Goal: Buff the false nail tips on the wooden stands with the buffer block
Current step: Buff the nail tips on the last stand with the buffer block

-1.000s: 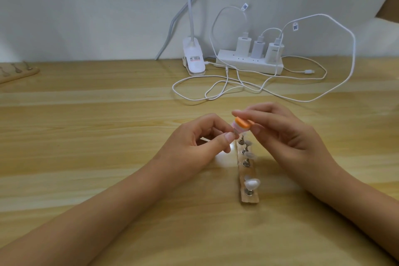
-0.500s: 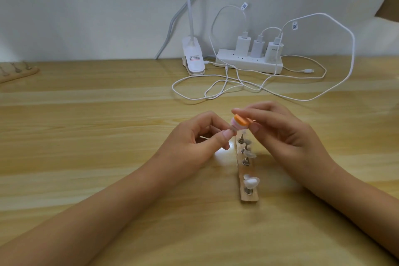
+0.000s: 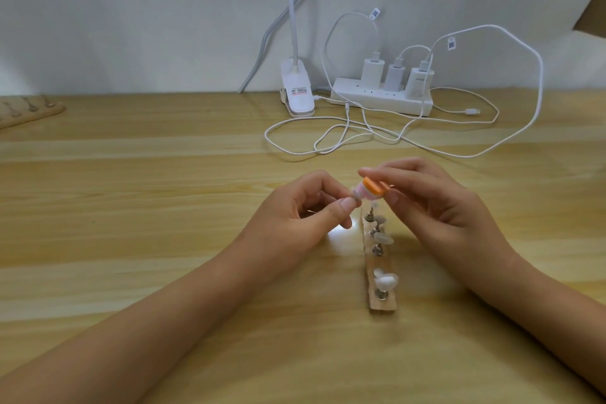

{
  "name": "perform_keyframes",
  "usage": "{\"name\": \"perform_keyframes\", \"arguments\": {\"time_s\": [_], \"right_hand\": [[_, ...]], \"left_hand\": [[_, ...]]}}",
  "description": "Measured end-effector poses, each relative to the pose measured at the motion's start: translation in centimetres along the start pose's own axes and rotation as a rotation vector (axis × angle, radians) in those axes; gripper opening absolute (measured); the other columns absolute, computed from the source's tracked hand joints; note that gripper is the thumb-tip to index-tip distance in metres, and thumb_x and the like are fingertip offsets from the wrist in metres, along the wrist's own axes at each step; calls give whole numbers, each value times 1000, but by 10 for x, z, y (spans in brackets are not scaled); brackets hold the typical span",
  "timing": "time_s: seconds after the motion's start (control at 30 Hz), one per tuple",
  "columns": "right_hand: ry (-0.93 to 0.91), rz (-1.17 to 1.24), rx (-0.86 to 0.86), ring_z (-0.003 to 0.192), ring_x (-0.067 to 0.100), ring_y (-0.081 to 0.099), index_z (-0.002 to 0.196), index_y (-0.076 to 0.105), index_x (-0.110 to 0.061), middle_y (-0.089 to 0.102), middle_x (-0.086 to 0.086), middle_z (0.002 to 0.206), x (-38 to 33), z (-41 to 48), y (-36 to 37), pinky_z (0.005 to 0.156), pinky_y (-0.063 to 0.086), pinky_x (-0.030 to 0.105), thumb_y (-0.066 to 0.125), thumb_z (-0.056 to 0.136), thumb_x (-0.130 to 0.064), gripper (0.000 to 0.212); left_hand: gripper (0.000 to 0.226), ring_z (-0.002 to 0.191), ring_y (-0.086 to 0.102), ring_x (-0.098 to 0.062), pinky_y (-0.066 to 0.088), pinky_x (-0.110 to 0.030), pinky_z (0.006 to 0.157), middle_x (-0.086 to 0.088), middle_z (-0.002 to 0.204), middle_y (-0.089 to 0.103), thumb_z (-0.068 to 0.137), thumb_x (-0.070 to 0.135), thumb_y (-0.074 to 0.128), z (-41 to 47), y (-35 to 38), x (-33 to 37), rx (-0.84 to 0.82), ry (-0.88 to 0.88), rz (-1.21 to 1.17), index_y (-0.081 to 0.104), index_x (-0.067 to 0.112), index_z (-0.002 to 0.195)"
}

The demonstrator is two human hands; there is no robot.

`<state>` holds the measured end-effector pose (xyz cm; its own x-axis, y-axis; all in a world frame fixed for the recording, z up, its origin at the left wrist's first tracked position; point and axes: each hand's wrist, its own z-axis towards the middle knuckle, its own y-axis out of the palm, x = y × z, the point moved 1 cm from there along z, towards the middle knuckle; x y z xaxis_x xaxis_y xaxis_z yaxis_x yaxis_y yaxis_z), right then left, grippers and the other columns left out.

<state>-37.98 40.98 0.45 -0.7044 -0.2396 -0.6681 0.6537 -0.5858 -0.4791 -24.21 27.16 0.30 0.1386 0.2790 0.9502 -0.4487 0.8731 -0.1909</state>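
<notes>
A narrow wooden stand (image 3: pixel 382 304) lies on the table, running away from me, with several false nail tips (image 3: pixel 387 281) on metal pegs. My right hand (image 3: pixel 436 207) pinches a small orange, white and pink buffer block (image 3: pixel 471 191) above the stand's far end. My left hand (image 3: pixel 295 216) pinches a small nail tip (image 3: pixel 454 196) on its holder between thumb and forefinger. The buffer block touches that nail tip. Most of the held nail tip is hidden by my fingers.
A white power strip (image 3: pixel 380 100) with three chargers and looping white cables (image 3: pixel 360 134) sits at the back of the wooden table (image 3: pixel 131 207). A white clip lamp base (image 3: pixel 296 92) stands beside it. Another wooden stand (image 3: pixel 29 110) lies at the far left.
The buffer block has shifted slightly between frames, with small movements of my right hand against the nail tip. My left hand stays in nearly the same place.
</notes>
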Motion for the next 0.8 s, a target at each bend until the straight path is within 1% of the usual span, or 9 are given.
{"name": "perform_keyframes", "arguments": {"time_s": [0.13,0.23,0.3,0.37,0.43,0.57,0.7,0.73,0.8], "right_hand": [[-126,-91,-20,113,17,59,123,64,-17,59,3,114,-3,-3,3,97,45,24,57,98,-9,28],[-25,-82,46,112,15,60,121,66,-14,61,5,112,5,2,-4,99,47,33,56,97,-5,27],[-3,-2,81,113,19,62,121,65,-15,62,3,113,4,2,-5,100,48,34,54,98,-8,27],[-62,2,60,114,23,61,123,64,-16,61,1,115,-1,-1,-1,100,47,31,53,100,-8,27],[-98,-66,8,115,19,59,123,65,-16,60,3,115,-1,-1,1,99,45,26,54,98,-5,30],[20,-33,57,113,15,59,120,66,-15,61,5,113,4,3,-5,101,46,32,54,96,1,30],[-108,-59,-15,115,18,58,124,64,-16,59,4,115,-4,-2,2,98,45,26,52,96,-3,33],[-88,-67,-26,114,16,58,123,65,-16,60,4,114,-2,-1,1,98,46,26,53,96,-2,33],[18,-22,14,113,16,60,122,65,-16,61,4,113,3,2,-1,100,48,38,55,97,-1,31]], "left_hand": [[6,71,60,-6,45,-24,73,10,68,67,81,34,63,0,0,2,-4,-7,-30,64,31,75],[4,74,61,-6,46,-27,76,5,73,68,82,29,63,-1,0,2,1,-14,-42,64,27,79],[6,75,61,-5,45,-23,75,-2,81,70,83,28,63,-1,1,2,-4,-16,-42,64,29,78],[6,73,60,-2,43,-14,70,4,76,68,84,31,66,-1,1,4,-8,-17,-42,65,30,78],[9,72,59,-1,41,-11,67,11,71,65,86,33,70,-1,1,3,-8,-7,-19,67,25,82],[4,75,61,0,45,-12,70,11,74,66,90,16,67,-3,1,0,-14,19,26,69,17,87],[5,74,61,-3,45,-14,67,9,73,66,86,26,69,-2,1,1,-11,15,18,68,23,82],[6,73,61,-3,45,-14,67,9,73,67,86,26,69,-2,1,1,-7,12,24,69,22,82],[4,74,62,-2,45,-12,68,10,73,67,88,19,68,-2,1,-1,-3,9,35,70,18,84]]}}
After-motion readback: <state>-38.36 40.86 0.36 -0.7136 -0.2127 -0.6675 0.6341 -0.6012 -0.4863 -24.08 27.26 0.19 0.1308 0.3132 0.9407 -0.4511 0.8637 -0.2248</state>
